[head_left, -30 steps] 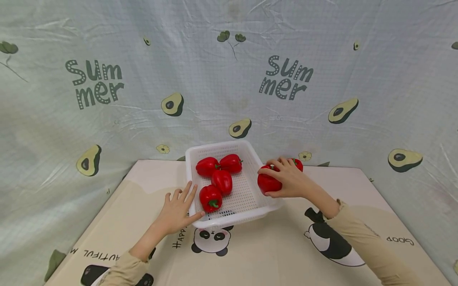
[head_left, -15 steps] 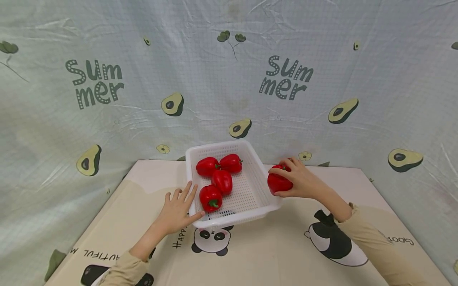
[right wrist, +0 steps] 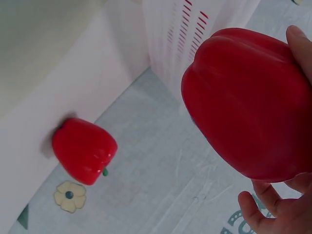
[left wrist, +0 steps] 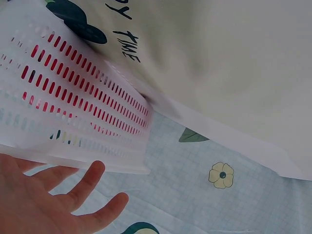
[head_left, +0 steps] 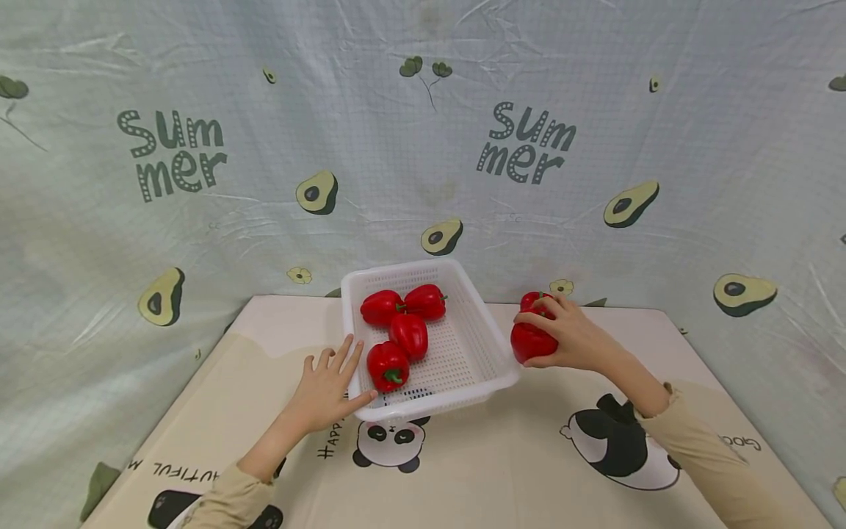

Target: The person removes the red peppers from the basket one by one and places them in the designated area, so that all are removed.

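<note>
My right hand [head_left: 576, 341] grips a red bell pepper [head_left: 531, 342] just right of the basket, thumb on one side and fingers on the other. In the right wrist view that bell pepper [right wrist: 248, 102] looms large and is raised off the table. Behind it, another red bell pepper [right wrist: 84, 150] lies on the table, partly hidden in the head view. My left hand [head_left: 324, 389] rests with spread fingers at the left rim of a white plastic basket [head_left: 439, 401]. Several red bell peppers [head_left: 409, 337] lie inside, mostly toward its left and back.
The table [head_left: 502, 470] has a cream cover printed with pandas. Behind and at both sides hangs a pale curtain [head_left: 370, 132] with avocado and lettering prints. The basket's slotted side wall [left wrist: 73, 92] shows close up in the left wrist view.
My right hand has moved rightward with the bell pepper, away from the basket's right rim. The left hand and the basket have stayed put.
</note>
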`<state>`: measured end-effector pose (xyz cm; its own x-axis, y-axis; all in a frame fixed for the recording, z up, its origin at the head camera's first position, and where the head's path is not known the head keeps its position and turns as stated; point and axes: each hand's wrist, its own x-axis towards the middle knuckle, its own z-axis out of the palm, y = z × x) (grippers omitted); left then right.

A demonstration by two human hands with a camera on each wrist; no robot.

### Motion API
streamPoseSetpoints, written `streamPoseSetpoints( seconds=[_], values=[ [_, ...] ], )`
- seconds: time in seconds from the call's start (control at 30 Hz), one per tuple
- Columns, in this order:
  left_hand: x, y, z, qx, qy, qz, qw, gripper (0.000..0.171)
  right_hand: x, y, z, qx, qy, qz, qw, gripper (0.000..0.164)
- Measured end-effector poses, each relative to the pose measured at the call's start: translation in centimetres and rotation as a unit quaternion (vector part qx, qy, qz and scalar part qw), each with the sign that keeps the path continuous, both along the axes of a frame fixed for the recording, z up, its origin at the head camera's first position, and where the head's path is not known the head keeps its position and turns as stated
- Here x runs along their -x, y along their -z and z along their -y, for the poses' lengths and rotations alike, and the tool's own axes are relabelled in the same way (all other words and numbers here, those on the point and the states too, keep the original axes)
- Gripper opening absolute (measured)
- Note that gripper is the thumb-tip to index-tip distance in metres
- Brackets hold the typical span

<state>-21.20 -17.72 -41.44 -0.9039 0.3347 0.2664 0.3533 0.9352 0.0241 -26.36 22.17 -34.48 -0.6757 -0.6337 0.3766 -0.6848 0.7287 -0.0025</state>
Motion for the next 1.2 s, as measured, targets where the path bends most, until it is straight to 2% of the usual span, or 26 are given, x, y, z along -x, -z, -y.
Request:
streamPoseSetpoints(
  seconds=[0.5,0.83,1.2],
  values=[
    [-0.1,0.0,0.0,-0.003,0.000,-0.003,1.0000,0.080,0.4,1.8,-3.6,0.041,0.029,0.020,0.999,0.061],
    [-0.2,-0.3,-0.1,-0.007,0.000,0.000,1.0000,0.081,1.2,3.0,-6.0,0.002,0.085,0.009,0.996,0.068],
    [-0.3,-0.5,-0.1,-0.007,0.000,0.003,1.0000,0.081,2.3,4.6,-8.0,-0.001,0.138,0.019,0.990,0.075]
  ],
)
